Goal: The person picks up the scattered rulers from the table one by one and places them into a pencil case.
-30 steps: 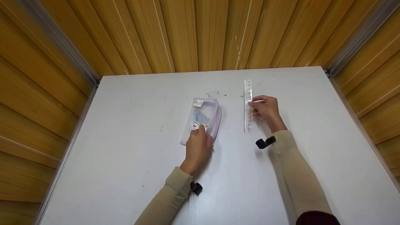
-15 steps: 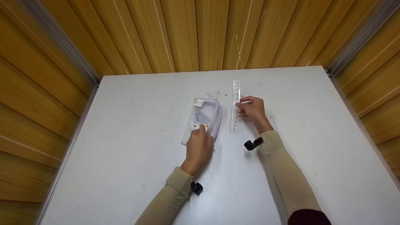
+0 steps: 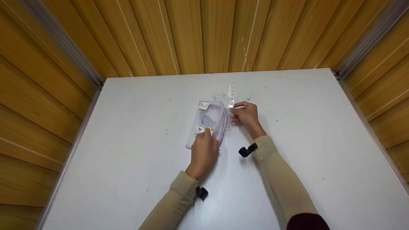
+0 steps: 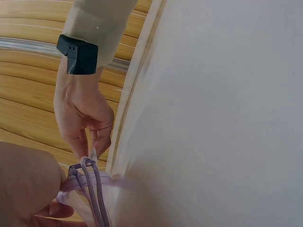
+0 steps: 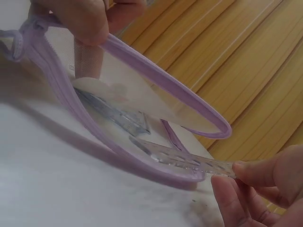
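Note:
A translucent zip pouch (image 3: 220, 106) with lilac trim lies on the white table. My left hand (image 3: 203, 155) pinches the pouch's upper layer near its lower corner and lifts it, so the zip side (image 5: 161, 84) gapes. Between thumb and fingertips, my right hand (image 3: 247, 116) holds a clear plastic ruler (image 3: 231, 97). In the right wrist view, one end of the ruler (image 5: 189, 163) reaches inside the pouch's mouth. Within the pouch lies a clear bluish piece (image 5: 123, 118), like a set square. The left wrist view shows the zip's lilac edge (image 4: 94, 189) beside my left fingers.
The white tabletop (image 3: 134, 153) extends around both hands and carries small dark marks. Wood-patterned panels (image 3: 188, 38) stand behind it and at both sides. Cartoon patches (image 3: 204, 105) decorate the pouch.
My right hand has brought the ruler leftward from apart on the table's right side to the pouch's opening. My left hand and the pouch have hardly moved.

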Motion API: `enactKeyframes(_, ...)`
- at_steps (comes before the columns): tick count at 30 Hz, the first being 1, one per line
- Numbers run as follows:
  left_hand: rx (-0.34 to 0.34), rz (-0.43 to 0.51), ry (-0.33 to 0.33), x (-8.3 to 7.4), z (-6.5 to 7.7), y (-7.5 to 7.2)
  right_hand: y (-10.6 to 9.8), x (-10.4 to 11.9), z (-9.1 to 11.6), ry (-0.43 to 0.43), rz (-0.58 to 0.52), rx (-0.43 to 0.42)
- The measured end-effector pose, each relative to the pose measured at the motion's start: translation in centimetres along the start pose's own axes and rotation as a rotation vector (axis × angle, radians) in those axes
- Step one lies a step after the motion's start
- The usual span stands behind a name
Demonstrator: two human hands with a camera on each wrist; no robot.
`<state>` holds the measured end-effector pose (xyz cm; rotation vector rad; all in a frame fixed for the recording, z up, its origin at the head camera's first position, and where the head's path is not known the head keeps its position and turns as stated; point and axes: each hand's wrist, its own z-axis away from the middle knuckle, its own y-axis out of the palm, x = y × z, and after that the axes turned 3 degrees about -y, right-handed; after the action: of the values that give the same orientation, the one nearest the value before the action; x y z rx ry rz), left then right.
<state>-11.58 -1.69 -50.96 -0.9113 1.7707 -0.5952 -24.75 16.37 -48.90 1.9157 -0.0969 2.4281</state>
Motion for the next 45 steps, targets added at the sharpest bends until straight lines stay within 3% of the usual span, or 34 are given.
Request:
enactKeyframes(8,0.022,0.017,-0.034,-0.1,0.0,0.0,2.2,-0.6,0.5,-0.016,-0.031,0.003)
enactKeyframes(19,0.023,0.013,-0.036,-0.1,0.0,-0.1,4.0,-1.4,1.4,0.026,0.006,0.045)
enactKeyframes(31,-0.005,-0.015,-0.009,0.0,0.1,0.0,5.2,-1.5,2.5,-0.019,0.178,0.077)
enactKeyframes(45,0.025,-0.015,-0.021,-0.1,0.1,-0.2,5.9,-1.5,3.0,-0.091,0.362,0.143)
